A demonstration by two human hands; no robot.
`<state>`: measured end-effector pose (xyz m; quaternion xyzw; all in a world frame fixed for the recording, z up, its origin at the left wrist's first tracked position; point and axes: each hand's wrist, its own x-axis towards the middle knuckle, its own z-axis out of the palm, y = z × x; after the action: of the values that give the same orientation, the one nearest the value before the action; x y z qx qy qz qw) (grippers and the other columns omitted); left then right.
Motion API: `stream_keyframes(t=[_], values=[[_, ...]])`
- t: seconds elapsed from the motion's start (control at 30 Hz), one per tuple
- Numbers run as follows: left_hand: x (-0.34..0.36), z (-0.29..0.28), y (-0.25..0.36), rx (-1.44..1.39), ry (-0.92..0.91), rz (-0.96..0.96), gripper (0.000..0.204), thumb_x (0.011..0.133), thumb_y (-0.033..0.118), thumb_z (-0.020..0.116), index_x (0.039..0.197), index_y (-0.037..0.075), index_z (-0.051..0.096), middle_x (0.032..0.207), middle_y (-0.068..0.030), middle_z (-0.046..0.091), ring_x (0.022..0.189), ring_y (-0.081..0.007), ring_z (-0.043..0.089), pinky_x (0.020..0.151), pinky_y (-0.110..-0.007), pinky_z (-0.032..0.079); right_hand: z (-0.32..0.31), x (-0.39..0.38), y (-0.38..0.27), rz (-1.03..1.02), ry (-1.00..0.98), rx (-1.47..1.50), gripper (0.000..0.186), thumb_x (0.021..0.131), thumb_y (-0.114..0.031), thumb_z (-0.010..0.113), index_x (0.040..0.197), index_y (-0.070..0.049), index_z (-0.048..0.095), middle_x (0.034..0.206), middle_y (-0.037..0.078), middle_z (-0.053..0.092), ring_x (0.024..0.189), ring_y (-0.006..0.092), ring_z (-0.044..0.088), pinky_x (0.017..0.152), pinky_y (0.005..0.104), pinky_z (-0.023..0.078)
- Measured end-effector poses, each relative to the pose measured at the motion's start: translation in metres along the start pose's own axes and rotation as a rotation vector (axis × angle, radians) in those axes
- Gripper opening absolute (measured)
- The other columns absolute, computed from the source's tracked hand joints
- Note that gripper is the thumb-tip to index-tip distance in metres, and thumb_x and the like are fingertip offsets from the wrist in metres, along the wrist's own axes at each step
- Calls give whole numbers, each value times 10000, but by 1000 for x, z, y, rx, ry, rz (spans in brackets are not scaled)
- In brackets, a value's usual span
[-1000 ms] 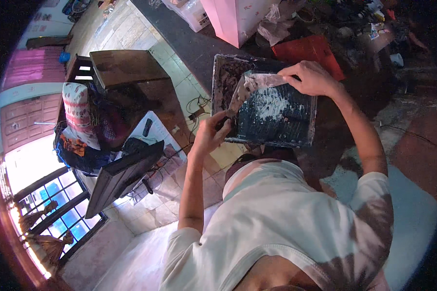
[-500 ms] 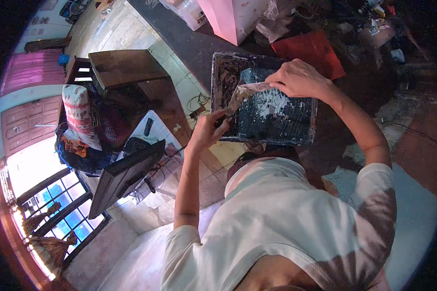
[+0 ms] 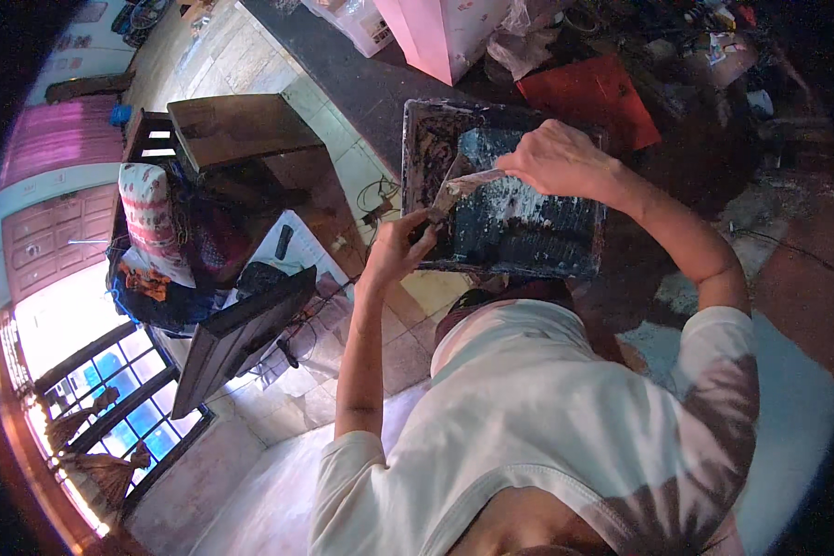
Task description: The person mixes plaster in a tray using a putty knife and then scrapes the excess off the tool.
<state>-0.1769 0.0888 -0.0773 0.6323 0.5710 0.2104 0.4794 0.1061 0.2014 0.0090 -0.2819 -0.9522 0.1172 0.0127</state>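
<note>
A black tray (image 3: 528, 248) with ridges and white paint smears lies in front of me, its left end caked in brown residue. My left hand (image 3: 401, 246) is wrapped round the dark handle of a scraper (image 3: 447, 196) over the tray's left part; its blade looks coated. Above the tray's middle, my right hand (image 3: 556, 159) pinches the end of a narrow, paint-smeared pale strip (image 3: 477, 179). The strip's other end meets the scraper's blade. Whether it is cloth, paper or a stick I cannot tell.
Beyond the tray are a red flat sheet (image 3: 591, 97), a pink box (image 3: 426, 37) and crumpled clear plastic (image 3: 521, 48). To the left stand a wooden desk (image 3: 241, 130) and a dark monitor-like panel (image 3: 241, 343). Cables (image 3: 377, 199) lie on the tiled floor.
My right hand has shifted slightly left, carrying its end of the strip closer to the scraper. My left hand has stayed nearly in place.
</note>
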Motion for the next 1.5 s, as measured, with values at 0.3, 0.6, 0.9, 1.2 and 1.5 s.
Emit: stream_keyframes(t=[0.3,0.6,0.9,1.2,1.5], values=[[4,-4,8,-150,101,100,320,858,151,565,1112,-44,572,598,-47,544,485,-106,494,465,-270,402,-3,-12,5,29,19,353,152,822,-206,566,856,-107,676,680,168,614,644,316,637,566,416,502],[-5,-5,29,-319,132,-139,237,910,144,517,1042,-44,573,610,12,504,431,-46,424,386,-225,337,23,-25,30,467,-169,1042,234,929,-248,509,921,-41,619,541,-60,445,480,5,428,396,209,360],[-3,-9,38,-155,-21,-126,214,898,100,522,1060,-28,576,613,29,490,480,-39,426,395,-230,340,50,-8,12,110,170,761,223,883,-205,555,885,10,613,657,92,599,595,132,551,589,319,444],[-7,-22,43,-884,144,-191,309,945,270,404,1027,-13,497,619,-24,501,385,-94,441,315,-218,353,26,-35,10,465,81,1202,318,909,-212,513,1207,-99,495,608,1,478,562,45,461,491,217,379],[1,7,40,-2523,-161,-234,292,968,214,310,787,-6,372,572,-24,370,344,-61,374,249,-171,338,64,-24,-67,550,233,1478,472,898,-120,520,1328,-125,325,930,26,537,756,61,477,630,217,416]])
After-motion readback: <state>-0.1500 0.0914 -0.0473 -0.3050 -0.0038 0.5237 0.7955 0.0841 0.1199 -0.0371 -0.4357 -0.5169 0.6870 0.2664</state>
